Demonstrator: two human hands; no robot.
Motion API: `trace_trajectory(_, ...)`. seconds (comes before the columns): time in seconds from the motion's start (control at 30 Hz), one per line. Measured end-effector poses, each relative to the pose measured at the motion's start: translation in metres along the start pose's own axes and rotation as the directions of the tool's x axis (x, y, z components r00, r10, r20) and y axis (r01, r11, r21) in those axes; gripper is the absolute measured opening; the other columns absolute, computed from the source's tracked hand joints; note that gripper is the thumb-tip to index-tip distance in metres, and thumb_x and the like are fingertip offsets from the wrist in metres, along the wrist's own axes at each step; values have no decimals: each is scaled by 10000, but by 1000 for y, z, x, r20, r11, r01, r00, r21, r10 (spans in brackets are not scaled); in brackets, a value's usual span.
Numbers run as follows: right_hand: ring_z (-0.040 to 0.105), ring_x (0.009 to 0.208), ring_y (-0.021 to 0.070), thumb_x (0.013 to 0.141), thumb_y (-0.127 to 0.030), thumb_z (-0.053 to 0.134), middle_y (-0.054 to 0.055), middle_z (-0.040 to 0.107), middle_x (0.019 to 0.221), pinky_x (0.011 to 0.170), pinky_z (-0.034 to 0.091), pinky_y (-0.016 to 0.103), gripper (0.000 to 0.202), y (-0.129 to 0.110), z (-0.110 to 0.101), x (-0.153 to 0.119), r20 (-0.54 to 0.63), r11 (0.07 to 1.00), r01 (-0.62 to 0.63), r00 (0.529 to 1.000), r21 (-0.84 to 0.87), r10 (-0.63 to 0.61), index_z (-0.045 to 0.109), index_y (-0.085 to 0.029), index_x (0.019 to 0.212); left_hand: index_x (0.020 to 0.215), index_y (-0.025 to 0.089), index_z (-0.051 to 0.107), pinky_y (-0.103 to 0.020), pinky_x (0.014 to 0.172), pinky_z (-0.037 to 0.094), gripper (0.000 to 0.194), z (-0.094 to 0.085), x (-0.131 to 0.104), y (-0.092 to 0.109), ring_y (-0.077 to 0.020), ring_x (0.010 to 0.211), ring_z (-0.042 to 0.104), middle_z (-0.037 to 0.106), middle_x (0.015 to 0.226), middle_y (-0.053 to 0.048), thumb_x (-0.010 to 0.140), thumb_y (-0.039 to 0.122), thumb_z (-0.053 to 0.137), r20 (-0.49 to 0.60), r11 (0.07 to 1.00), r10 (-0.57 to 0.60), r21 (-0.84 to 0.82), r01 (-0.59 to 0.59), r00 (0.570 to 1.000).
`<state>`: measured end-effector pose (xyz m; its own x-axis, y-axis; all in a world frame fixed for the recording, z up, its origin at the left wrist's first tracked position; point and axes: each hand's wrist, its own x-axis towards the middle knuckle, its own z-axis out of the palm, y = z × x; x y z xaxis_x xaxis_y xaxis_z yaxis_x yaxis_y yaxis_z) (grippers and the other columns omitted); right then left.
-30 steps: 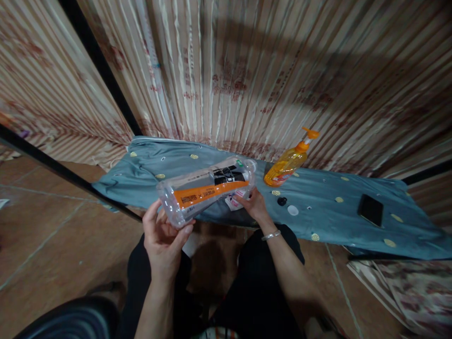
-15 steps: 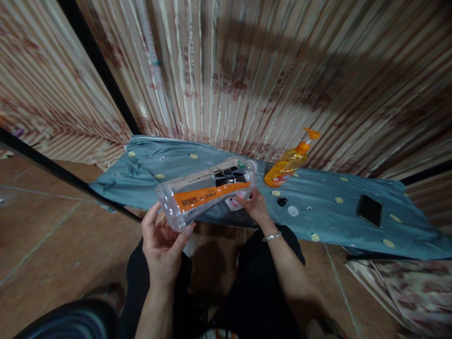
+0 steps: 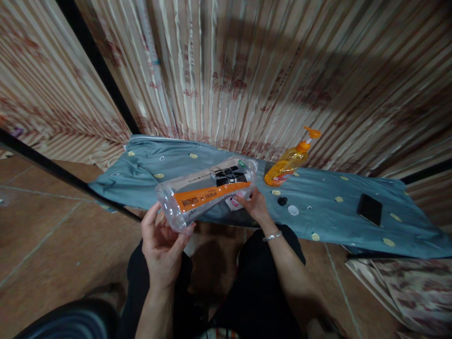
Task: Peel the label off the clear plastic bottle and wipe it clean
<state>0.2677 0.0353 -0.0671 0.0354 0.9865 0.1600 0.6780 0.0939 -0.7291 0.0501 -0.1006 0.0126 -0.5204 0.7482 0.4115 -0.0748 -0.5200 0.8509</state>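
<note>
For steadiness, it seemed, the clear bottle (image 3: 203, 192) was gripped at its base by the half-curled left hand (image 3: 163, 247) — a white packet (image 3: 232, 203) was pinched by the right hand (image 3: 256, 206).

Clear bottle (image 3: 208, 192), orange-black label (image 3: 215, 192), yellow-spotted teal cloth (image 3: 335, 219), orange pump (image 3: 312, 133)

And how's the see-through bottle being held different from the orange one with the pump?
The clear bottle is tipped sideways in the left fingers; the pump bottle stands on the cloth. The clear bottle looks empty; the pump bottle holds orange liquid. Both are see-through and carry labels.
</note>
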Motion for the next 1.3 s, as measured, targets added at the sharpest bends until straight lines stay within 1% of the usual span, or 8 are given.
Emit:
trace_trajectory(0.13, 696, 884, 285, 672, -528, 742, 105, 728, 970, 784, 551, 399, 568, -2, -1, 0, 29, 997, -56, 998, 46, 54, 595, -173, 1092, 1236, 278, 595, -276, 743, 613, 661, 1, 0, 1, -202, 943, 703, 682, 1135, -54, 646, 109, 840, -1, 1000, 16, -11, -16, 1000)
trace_trajectory(0.33, 696, 884, 281, 667, -551, 734, 104, 730, 982, 778, 543, 397, 583, -4, -3, 0, 45, 995, -51, 998, 86, 47, 595, -168, 1084, 1241, 275, 595, -269, 749, 610, 670, 1, 0, 0, -194, 955, 696, 678, 1139, -56, 642, 102, 839, 0, 1000, 19, -13, -19, 1000)
trace_trajectory(0.5, 697, 879, 290, 652, -550, 748, 113, 731, 967, 757, 542, 391, 600, -6, -4, 0, 35, 996, -73, 997, 54, 72, 599, -158, 1081, 1256, 268, 577, -256, 716, 614, 684, 0, -1, 0, -198, 946, 697, 676, 1143, -64, 645, 110, 840, 4, 1000, 10, 1, -10, 1000)
trace_trajectory(0.7, 699, 873, 288, 655, -538, 750, 98, 736, 951, 765, 548, 400, 577, -5, -3, 1, 36, 995, -73, 997, 71, 70, 598, -184, 1084, 1255, 286, 583, -233, 679, 618, 683, 0, 0, -1, -185, 922, 698, 677, 1145, -55, 650, 86, 827, 36, 999, 21, -40, -19, 999)
trace_trajectory(0.87, 700, 865, 275, 663, -550, 734, 87, 733, 936, 766, 548, 395, 582, -5, -2, 0, 26, 996, -66, 998, 65, 65, 593, -181, 1090, 1260, 276, 577, -244, 683, 616, 688, -1, -1, -2, -187, 902, 701, 667, 1151, -70, 644, 127, 846, 22, 1000, 11, -30, -11, 1000)
trace_trajectory(1.0, 697, 860, 278, 656, -566, 729, 92, 732, 942, 760, 548, 398, 579, -5, -2, 0, 12, 997, -61, 998, 48, 60, 597, -180, 1066, 1252, 278, 583, -244, 677, 618, 681, -1, -1, -2, -182, 889, 706, 668, 1152, -70, 644, 120, 845, 24, 999, 29, -31, -28, 999)
trace_trajectory(1.2, 698, 862, 270, 662, -563, 724, 95, 731, 948, 756, 546, 383, 580, -4, -1, 0, 20, 996, -54, 998, 72, 52, 596, -172, 1071, 1254, 256, 577, -245, 676, 621, 687, -2, -2, -3, -183, 877, 709, 669, 1147, -79, 636, 177, 865, 11, 1000, 15, -15, -15, 1000)
trace_trajectory(1.3, 699, 851, 262, 671, -566, 714, 86, 731, 935, 757, 548, 381, 577, -3, -1, 1, 31, 996, -50, 998, 80, 47, 594, -171, 1074, 1261, 266, 572, -248, 670, 623, 680, -2, -2, -4, -188, 880, 708, 674, 1144, -70, 650, 167, 852, 12, 1000, 16, -16, -16, 1000)
